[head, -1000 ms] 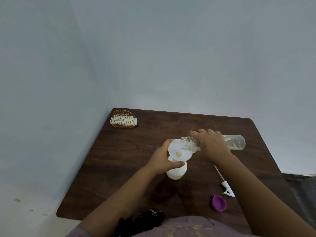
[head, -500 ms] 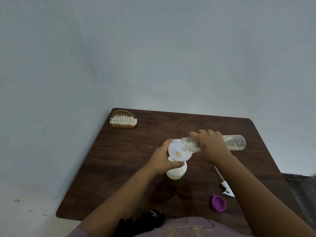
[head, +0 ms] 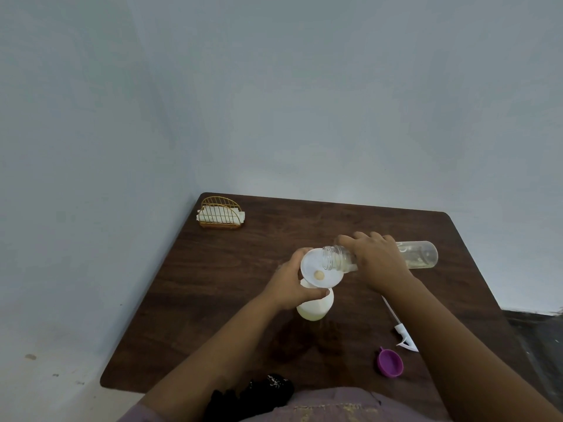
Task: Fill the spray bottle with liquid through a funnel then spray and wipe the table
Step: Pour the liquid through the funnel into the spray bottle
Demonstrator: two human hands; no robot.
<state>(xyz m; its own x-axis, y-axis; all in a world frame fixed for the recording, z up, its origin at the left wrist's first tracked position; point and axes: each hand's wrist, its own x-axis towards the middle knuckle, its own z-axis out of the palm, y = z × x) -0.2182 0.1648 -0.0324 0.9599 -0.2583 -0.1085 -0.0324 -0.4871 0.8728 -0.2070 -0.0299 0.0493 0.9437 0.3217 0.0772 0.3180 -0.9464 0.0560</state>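
A white spray bottle [head: 315, 309] stands near the middle of the dark wooden table [head: 231, 284], with a white funnel [head: 316, 269] in its neck. My left hand [head: 289, 284] grips the bottle's top just under the funnel. My right hand [head: 377, 263] holds a clear bottle [head: 420, 254] tipped on its side, its open mouth over the funnel's rim. A little yellowish liquid lies in the clear bottle and at the funnel's hole. The white spray head [head: 402, 333] with its tube lies on the table to the right.
A purple cap [head: 390, 362] lies near the front right. A gold wire holder with white napkins [head: 221, 214] stands at the back left corner. A black cloth [head: 259, 394] sits at the front edge. Walls close the table's back and left.
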